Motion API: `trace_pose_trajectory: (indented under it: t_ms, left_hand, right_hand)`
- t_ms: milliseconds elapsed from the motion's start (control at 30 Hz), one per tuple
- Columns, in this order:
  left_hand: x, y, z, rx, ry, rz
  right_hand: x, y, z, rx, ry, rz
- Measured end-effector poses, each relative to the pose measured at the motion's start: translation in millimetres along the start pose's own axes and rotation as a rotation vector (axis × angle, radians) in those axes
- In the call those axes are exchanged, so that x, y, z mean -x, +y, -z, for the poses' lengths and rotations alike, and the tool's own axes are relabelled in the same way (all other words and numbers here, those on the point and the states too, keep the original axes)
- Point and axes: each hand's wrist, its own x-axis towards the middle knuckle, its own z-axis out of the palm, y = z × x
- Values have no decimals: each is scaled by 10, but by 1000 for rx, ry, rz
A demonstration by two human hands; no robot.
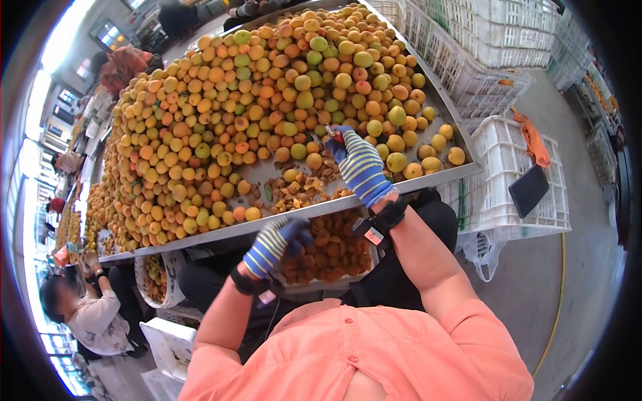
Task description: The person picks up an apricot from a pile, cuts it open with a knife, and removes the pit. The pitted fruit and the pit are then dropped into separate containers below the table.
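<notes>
My right hand [356, 164], in a blue and yellow striped glove, is closed around a small knife [322, 117] with a thin blade and a bit of red at the handle. Its blade points up and away over a heap of apricots [200, 127] on a metal-rimmed table [281, 215]. My left hand [277, 242], gloved alike, is over the left side of a crate of cut apricots [334, 250] below the table edge; its fingers are smeared by motion. Between the hands and the heap lie apricot scraps [301, 190] on the tabletop.
White plastic crates [488, 80] are stacked at the right. Nearer stands another white crate [508, 180], with an orange cloth [533, 139] and a dark flat device [528, 192]. A white bucket [144, 281] is at the left, close to a seated co-worker [100, 321].
</notes>
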Motion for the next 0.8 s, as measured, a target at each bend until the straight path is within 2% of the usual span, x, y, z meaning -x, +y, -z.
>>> trace_pose_trajectory:
  t_ms: [33, 100, 167, 267, 367, 400, 500, 533, 633, 667, 700, 767, 800]
  left_hand:
    - [-63, 153, 33, -152, 61, -84]
    - [-304, 328, 195, -510, 268, -507]
    - [-692, 501, 346, -665, 451, -503]
    - [-1094, 770, 451, -1180, 546, -457]
    - [-1217, 882, 331, -1375, 473, -351]
    - [-1279, 868, 368, -1430, 478, -428]
    - [-1435, 837, 429, -1471, 433, -371]
    - [-1374, 849, 373, -1411, 460, -398]
    - [-1489, 683, 517, -670, 488, -360]
    - [-1492, 663, 604, -208, 388, -200]
    - [-1420, 624, 590, 298, 264, -184]
    - [-1190, 572, 524, 643, -29, -270]
    - [-1155, 525, 516, 668, -77, -265]
  right_hand:
    - [-6, -6, -4, 2, -1, 1]
    - [-6, -11, -14, 13, -23, 7]
    - [5, -11, -27, 52, -19, 41]
    - [5, -43, -41, 166, -10, 85]
    - [-5, -54, -52, 216, -44, 83]
    - [-15, -30, -78, 213, -27, 96]
    - [-13, 14, -103, 213, -49, 84]
    - [-15, -7, -95, 194, -87, 28]
    - [-14, 1, -126, -84, -38, -33]
    - [-15, -15, -123, -175, -15, -60]
    - [-10, 20, -147, -282, -76, -150]
    - [27, 123, -228, -493, -198, -319]
    - [57, 155, -278, -531, -219, -299]
